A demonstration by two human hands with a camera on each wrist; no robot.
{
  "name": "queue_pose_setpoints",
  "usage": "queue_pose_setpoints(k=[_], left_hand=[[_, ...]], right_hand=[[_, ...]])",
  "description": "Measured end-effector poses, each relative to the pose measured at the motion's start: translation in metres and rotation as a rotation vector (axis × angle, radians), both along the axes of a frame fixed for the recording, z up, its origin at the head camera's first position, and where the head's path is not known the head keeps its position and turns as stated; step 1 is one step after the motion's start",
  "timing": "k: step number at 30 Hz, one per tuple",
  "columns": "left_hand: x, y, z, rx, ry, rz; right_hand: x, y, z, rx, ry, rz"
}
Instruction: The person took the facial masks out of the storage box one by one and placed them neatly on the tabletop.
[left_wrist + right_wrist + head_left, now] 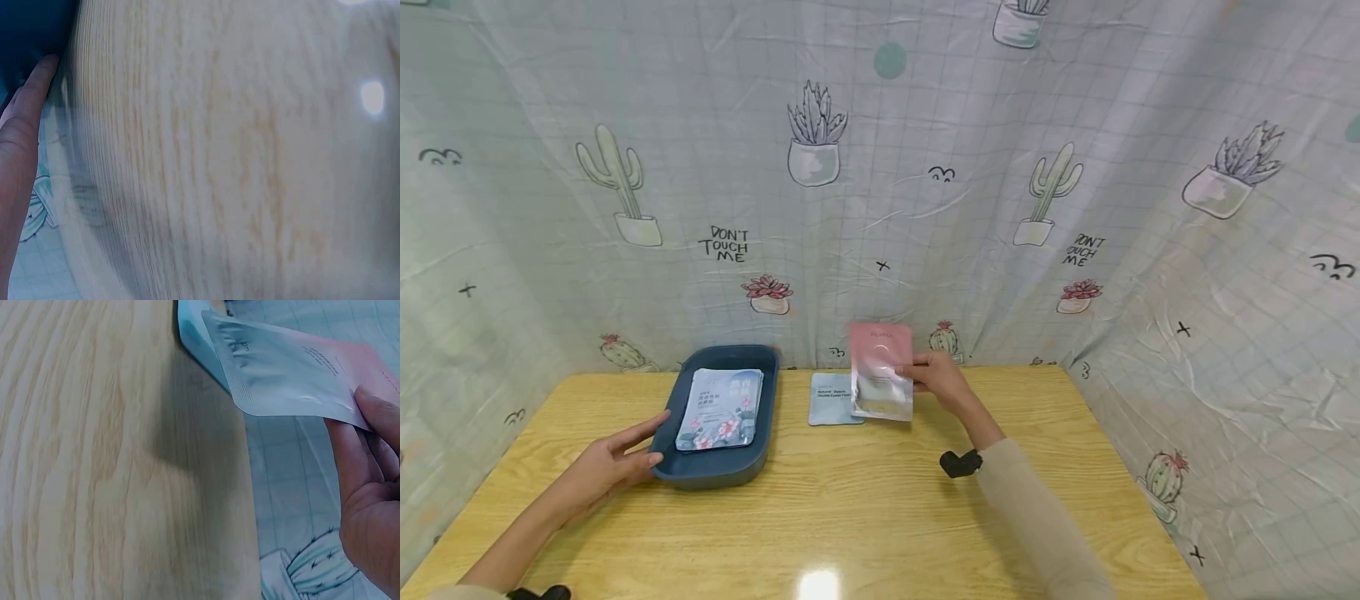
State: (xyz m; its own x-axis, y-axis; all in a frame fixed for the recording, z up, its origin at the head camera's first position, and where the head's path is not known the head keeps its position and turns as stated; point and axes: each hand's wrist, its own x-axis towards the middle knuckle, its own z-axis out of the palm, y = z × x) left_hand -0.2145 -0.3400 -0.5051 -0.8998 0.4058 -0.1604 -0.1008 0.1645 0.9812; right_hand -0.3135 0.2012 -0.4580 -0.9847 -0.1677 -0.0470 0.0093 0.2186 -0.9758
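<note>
My right hand pinches a pink and silver face mask packet by its right edge, thumb on the front. In the right wrist view the packet is raised at a tilt above the table's far edge. It overlaps a light blue eye mask packet in the head view. At the left, a dark blue tray holds light blue packets with pink flowers. The fairly straight fingers of my left hand touch the tray's left side; in the left wrist view a finger lies along its wall.
The wooden table ends at a hanging curtain printed with cacti, which also runs along both sides. A bright light reflection lies on the table's front part.
</note>
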Motion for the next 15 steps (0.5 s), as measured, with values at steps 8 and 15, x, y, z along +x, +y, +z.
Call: queue_pose_setpoints(k=[8,15], left_hand=[[0.0,-0.001,-0.002,-0.012,-0.015,0.006],[-0.001,-0.001,0.0,-0.025,-0.006,0.01]], right_hand=[[0.005,0.019,-0.003,0.029,-0.018,-0.005],[0.006,0.034,-0.005,0.071,-0.026,0.009]])
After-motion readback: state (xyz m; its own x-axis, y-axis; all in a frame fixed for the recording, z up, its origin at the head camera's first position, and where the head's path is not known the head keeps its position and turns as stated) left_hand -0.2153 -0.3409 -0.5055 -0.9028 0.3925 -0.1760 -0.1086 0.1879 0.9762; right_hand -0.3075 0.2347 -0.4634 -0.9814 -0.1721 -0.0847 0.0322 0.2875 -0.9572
